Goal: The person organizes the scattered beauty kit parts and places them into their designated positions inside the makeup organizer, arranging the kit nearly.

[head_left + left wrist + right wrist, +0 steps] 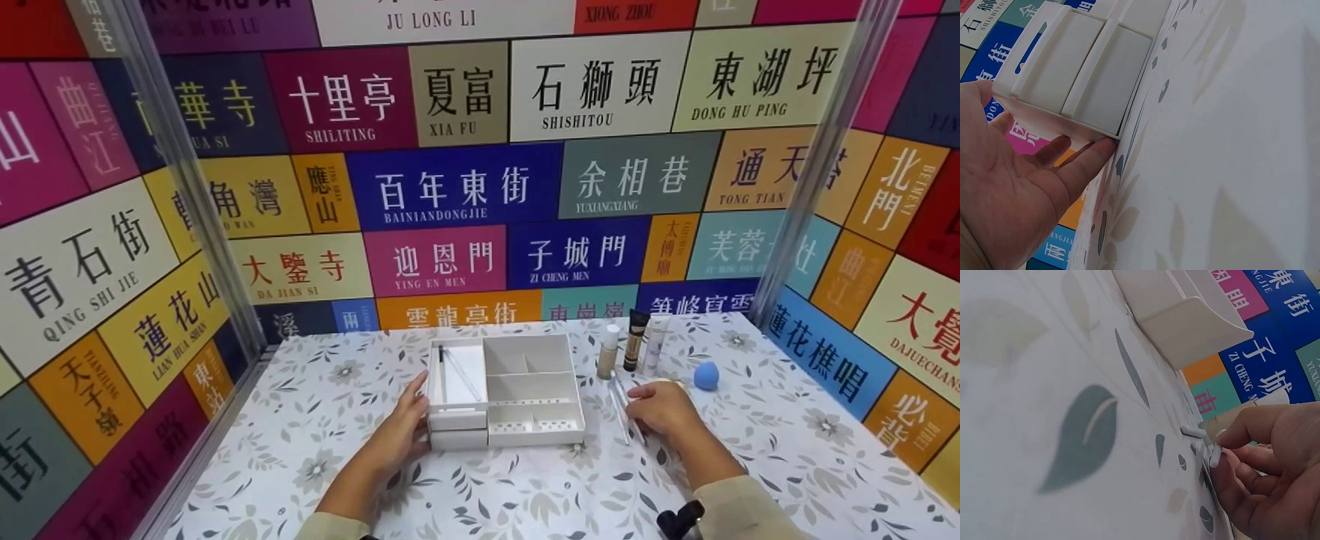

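Observation:
A white desktop organizer (534,365) with compartments and small drawers stands on the table. My left hand (409,416) rests against its left side; in the left wrist view the fingers (1092,163) lie extended along the drawer unit's wall (1055,121). One dark slim stick (442,375) and a pale one (463,373) lie in the upper left compartment. To the organizer's right, my right hand (664,409) pinches a slim white pen-like stick (1216,455) between thumb and fingers, low over the table. Another slim white stick (1193,432) lies beside it. Their exact kind cannot be told.
Behind the right hand stand a beige bottle with a white cap (607,352), a black tube (636,341) and a white tube (656,346). A blue makeup sponge (706,376) sits farther right. Sign-covered walls (450,187) border the leaf-patterned tablecloth (315,405).

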Demonstrator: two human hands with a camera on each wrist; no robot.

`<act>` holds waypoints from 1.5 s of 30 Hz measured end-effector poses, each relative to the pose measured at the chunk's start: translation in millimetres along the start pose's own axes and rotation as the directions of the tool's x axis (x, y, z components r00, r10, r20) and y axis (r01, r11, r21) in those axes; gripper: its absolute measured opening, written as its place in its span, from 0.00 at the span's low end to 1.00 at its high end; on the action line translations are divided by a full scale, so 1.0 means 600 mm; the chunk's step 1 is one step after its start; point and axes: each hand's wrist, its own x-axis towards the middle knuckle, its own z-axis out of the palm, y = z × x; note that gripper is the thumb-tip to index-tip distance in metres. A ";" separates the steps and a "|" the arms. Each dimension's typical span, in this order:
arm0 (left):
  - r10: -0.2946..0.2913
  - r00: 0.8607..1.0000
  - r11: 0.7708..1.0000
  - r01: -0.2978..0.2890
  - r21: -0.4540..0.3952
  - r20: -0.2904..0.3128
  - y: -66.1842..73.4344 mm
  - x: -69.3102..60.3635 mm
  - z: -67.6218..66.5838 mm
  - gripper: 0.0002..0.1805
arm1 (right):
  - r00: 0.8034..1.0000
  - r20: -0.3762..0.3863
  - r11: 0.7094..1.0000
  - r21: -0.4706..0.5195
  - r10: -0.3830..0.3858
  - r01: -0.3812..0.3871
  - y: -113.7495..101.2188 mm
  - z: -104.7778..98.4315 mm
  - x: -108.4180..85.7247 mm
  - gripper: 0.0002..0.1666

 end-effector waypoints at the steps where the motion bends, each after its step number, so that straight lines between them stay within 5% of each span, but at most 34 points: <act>1: 0.006 1.000 1.000 -0.006 0.002 0.004 -0.001 -0.001 0.000 0.34 | 1.000 0.001 1.000 0.021 -0.001 0.001 -0.001 0.001 0.000 0.29; 7: 0.024 1.000 1.000 -0.024 -0.005 0.020 -0.002 -0.004 -0.001 0.35 | 0.999 0.036 0.983 0.183 0.007 -0.014 -0.011 0.005 -0.003 0.32; 16: 0.009 1.000 1.000 -0.009 -0.013 0.013 -0.002 -0.001 -0.001 0.34 | 0.988 0.142 0.916 0.400 -0.064 0.002 -0.047 0.019 -0.025 0.36; 28: 0.011 1.000 1.000 -0.011 -0.016 0.015 -0.002 -0.001 -0.001 0.34 | 0.975 0.191 0.909 0.415 -0.115 0.026 -0.091 0.043 -0.051 0.33; 45: 0.017 1.000 1.000 -0.017 -0.006 0.006 -0.003 0.001 -0.001 0.33 | 0.926 0.301 0.793 0.609 -0.227 -0.004 -0.174 0.113 -0.075 0.34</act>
